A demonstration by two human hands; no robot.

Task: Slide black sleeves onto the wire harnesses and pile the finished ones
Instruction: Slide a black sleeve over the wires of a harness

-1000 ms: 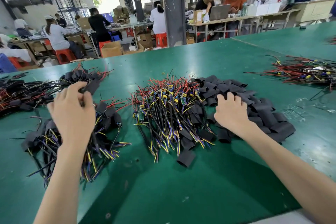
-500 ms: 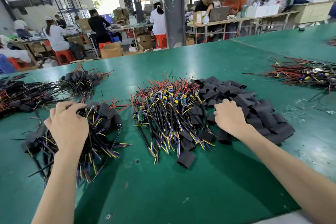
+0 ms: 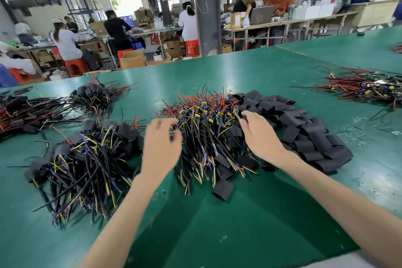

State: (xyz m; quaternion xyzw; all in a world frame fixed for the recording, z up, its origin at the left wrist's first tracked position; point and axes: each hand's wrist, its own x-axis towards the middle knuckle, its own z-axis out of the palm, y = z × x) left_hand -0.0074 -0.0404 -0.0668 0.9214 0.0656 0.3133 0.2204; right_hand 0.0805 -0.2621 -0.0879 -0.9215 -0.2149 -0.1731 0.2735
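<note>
Left of the tangled heap of bare red-and-black wire harnesses point(image 3: 206, 137), a finished sleeved pile point(image 3: 87, 159) is lying; right of it, flat black sleeves point(image 3: 309, 135) are waiting. Plenty is remaining. The left hand point(image 3: 162, 148) and right hand point(image 3: 260, 139) are hovering at that heap, fingers bent; what they are holding, I cannot tell.

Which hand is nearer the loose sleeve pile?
Right. The right hand is at the left edge of the sleeve pile; the left hand is across the harness pile, at its left edge.
</note>
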